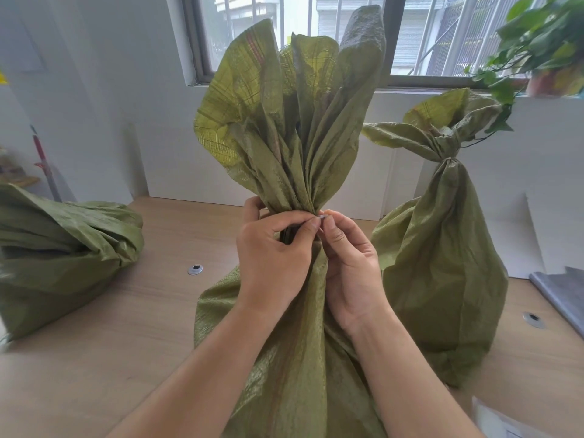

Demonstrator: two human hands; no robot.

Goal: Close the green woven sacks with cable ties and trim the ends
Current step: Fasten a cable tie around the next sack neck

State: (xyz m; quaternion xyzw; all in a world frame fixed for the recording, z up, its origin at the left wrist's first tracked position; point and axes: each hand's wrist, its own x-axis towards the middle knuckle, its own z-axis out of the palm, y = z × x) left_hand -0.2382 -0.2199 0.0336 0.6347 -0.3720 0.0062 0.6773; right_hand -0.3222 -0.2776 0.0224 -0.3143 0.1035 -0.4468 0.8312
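Both hands close on the gathered neck of the middle sack (pixel 294 358): the left hand (pixel 275 251) curls around the bunched cloth with thumb and forefinger pinched together, and the right hand (pixel 350 263) pinches from the other side, fingertips meeting the left's on a small pale bit of cable tie (pixel 322 217) at the neck. Far left, another green sack (pixel 63 257) lies slumped on the wooden table (pixel 158 311), its mouth loosely folded. A round metal fitting (pixel 195 269) sits in the tabletop between it and the held sack, which stands upright at the middle, its open top fanning up in front of the window (pixel 410 33). To the right, a third sack (pixel 442 279) stands just beside it, neck cinched narrow. A leafy plant (pixel 537 36) hangs over the sill above it.
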